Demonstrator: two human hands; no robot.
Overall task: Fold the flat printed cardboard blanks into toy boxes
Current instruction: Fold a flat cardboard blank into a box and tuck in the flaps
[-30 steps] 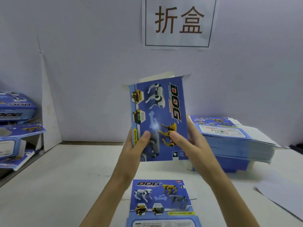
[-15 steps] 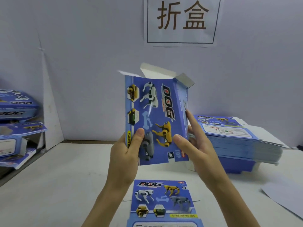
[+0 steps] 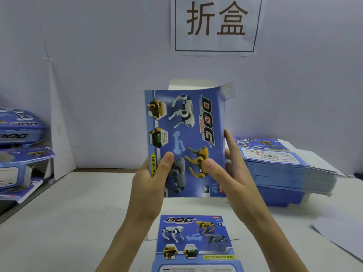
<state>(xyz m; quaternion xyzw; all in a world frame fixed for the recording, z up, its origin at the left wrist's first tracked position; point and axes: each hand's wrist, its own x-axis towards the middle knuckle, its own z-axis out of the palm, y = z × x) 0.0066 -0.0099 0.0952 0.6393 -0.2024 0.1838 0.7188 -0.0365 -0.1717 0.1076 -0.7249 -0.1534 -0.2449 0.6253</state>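
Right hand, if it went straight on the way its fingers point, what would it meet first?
The right hand points its fingers up along the right edge of the toy box it holds, so probably that box's open top flap first; depth is unclear.

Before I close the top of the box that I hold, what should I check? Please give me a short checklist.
1. Grip on the box: left hand and right hand pinch it, thumbs on the printed front. Ok.
2. Top flaps open and free to fold. Ok.
3. Bottom end closed. Cannot tell, only the front shows.
4. Box squared up. Cannot tell.
5. Next blank lies flat on the table. Ok.
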